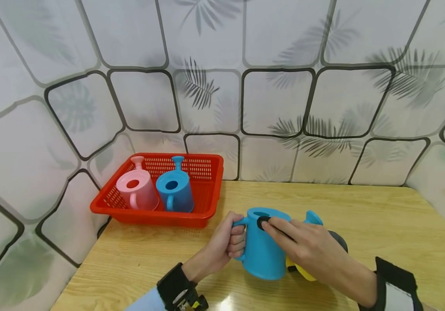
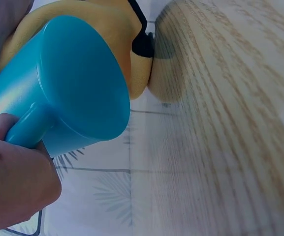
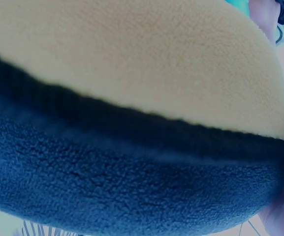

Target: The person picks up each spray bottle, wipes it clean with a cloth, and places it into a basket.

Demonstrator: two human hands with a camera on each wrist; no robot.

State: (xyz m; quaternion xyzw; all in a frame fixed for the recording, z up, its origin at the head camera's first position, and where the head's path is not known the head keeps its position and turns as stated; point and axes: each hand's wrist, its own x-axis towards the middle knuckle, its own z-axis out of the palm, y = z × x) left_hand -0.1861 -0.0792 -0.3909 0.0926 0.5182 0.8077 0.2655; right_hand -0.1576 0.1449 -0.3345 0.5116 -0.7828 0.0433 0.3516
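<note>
My left hand grips the handle of a blue toy watering can, fingers curled round it. The can stands upright in the head view, its spout pointing right; its smooth base faces the left wrist camera. My right hand holds a fleecy yellow-and-dark-grey cloth with black edging against the can. The fingertips press a black-edged part of the cloth at the can's upper rim. Much of the cloth is hidden under that hand in the head view, with some yellow showing below.
A red plastic basket stands at the back left of the wooden table. In it are a pink watering can and another blue watering can. A patterned curtain-like backdrop rises behind and beside the table.
</note>
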